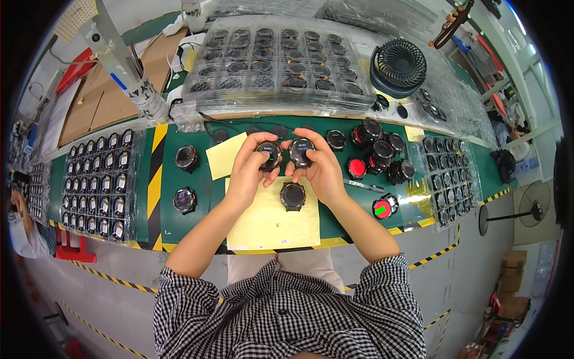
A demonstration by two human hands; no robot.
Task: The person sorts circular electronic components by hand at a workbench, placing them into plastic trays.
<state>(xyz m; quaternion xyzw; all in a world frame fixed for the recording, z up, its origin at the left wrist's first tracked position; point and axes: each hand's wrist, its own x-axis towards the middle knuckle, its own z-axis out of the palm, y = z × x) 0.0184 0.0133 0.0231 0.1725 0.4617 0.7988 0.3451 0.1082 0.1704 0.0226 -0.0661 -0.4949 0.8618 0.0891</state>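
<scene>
My left hand (247, 170) grips a round black watch case (270, 155), its thumb on the face. Close beside it, another round black watch case (302, 152) is held up in my right hand (323, 169), its dark face showing small lit marks. Both hands are above a yellow sheet (257, 224) on the green table. Just below them on the sheet lies a third watch case (292, 196), dark face up. Two more watch cases, one upper (186, 158) and one lower (185, 200), lie to the left of the sheet.
Right of my hands stand stacked black watch cases (381, 149), a pen (365, 186) and a watch with a red and green screen (384, 207). Filled clear trays flank me, left (138, 179) and right (431, 206). Behind are a large stacked tray (263, 103) and a fan (399, 67).
</scene>
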